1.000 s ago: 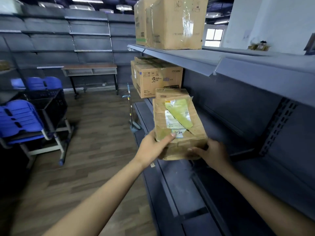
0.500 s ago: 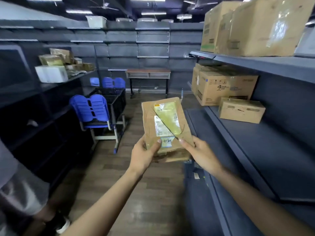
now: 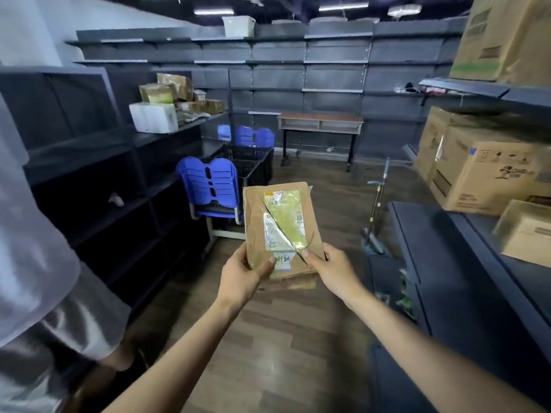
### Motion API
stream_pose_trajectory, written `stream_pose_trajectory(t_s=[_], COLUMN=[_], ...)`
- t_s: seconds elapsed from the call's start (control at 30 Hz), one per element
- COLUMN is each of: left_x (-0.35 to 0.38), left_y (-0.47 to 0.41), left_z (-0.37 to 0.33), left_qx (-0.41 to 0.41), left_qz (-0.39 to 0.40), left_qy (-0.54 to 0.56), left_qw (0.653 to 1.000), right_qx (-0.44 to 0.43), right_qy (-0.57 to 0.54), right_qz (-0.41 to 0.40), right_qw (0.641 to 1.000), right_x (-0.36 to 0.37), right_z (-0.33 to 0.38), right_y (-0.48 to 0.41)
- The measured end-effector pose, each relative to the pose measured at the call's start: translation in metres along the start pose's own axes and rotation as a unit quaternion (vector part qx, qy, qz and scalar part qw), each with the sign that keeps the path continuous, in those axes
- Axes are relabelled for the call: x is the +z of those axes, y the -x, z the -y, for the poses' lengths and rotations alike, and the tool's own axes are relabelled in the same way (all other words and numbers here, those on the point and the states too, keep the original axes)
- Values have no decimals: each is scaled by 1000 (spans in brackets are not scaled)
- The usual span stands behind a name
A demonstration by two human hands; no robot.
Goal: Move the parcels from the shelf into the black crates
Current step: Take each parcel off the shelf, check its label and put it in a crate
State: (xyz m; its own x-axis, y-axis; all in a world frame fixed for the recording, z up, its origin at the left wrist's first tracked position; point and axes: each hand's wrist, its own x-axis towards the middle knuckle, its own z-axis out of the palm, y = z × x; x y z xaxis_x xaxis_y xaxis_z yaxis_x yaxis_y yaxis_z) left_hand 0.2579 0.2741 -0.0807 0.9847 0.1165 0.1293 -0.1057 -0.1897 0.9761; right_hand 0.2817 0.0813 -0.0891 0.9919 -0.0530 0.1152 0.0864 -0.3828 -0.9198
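A flat brown cardboard parcel (image 3: 280, 228) with a yellow-taped label is held up over the wooden floor in the middle of the view. My left hand (image 3: 243, 275) grips its lower left corner, thumb on the front. My right hand (image 3: 331, 271) grips its lower right corner the same way. Two black crates (image 3: 250, 165) stand further back on blue chairs (image 3: 210, 189), left of centre. The dark shelf (image 3: 447, 251) on the right carries a small brown parcel (image 3: 524, 234) and large cartons (image 3: 483, 171).
A person in a light shirt (image 3: 32, 263) stands close at the left edge. Dark shelving on the left holds several parcels (image 3: 176, 99). A wooden desk (image 3: 320, 123) stands at the back wall, and a mop (image 3: 375, 216) leans by the right shelf.
The parcel has come off the right shelf, carried by both hands out over the floor. My view has turned left, bringing the crates, chairs and the person into sight.
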Motion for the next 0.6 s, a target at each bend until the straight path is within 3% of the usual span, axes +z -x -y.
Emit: stream_pose_trajectory(t_s=[0.6], left_x=[81], left_y=[-289], left_z=[31], left_qx=[-20], left_qz=[-87], left_qy=[-60], left_qw=[994], right_qx=[-29], right_qy=[-23], right_qz=[80], right_qw=[996], right_x=[5], right_z=[-47], right_y=[-331])
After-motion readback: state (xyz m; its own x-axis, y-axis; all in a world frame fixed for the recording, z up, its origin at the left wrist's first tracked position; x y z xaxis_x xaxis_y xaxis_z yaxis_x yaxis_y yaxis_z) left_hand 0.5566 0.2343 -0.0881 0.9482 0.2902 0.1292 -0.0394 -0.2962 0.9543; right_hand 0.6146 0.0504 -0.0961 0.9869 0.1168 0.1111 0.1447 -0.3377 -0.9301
